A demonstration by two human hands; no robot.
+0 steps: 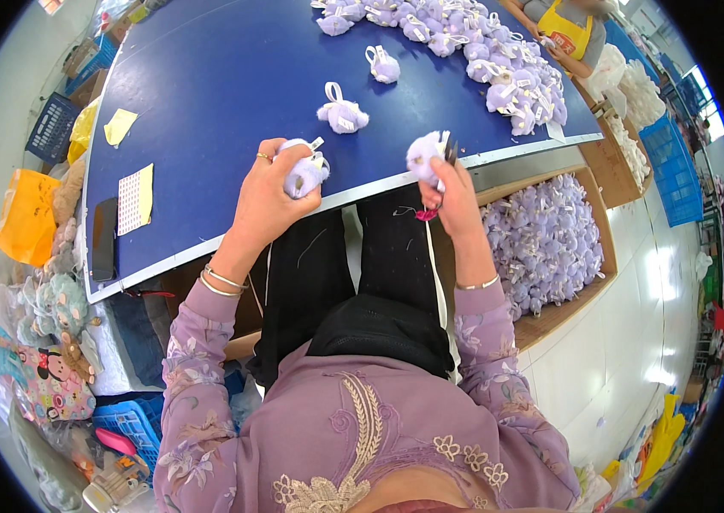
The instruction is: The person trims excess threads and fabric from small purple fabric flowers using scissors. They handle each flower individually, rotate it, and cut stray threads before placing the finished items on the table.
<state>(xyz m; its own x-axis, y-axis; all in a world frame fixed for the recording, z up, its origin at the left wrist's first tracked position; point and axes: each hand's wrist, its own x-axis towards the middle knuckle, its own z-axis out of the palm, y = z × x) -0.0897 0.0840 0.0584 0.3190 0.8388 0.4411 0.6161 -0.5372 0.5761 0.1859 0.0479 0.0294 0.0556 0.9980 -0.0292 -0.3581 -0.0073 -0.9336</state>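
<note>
Just left of the frame's centre, a lilac plush toy (pixel 306 179) is being gripped by the left hand (pixel 269 190), fingers and thumb closing around it over the near edge of the blue table (pixel 208 103). And right of centre, a second plush toy (pixel 422 156) is being pinched in the right hand (pixel 458 203), where a dark tool (pixel 452 154) is also being held, its shape being mostly hidden! Just below, a small magenta thing (pixel 425 215) is being seen

Over to the containers: at right of centre, a cardboard box (pixel 564 312) is being taken up by a dense mass of lilac toys (pixel 541 244). Farther up, pale things (pixel 631 154) are being held by another carton (pixel 604 175), and a blue crate (pixel 670 167) is being seen beside it, contents unclear. At lower left, a blue basket (pixel 135 427) is being partly overlapped by a pink object (pixel 115 441). At the top, a heap of toys (pixel 507 73) is being borne by the table, two loose toys (pixel 343 114) being spread nearer the hands
</note>
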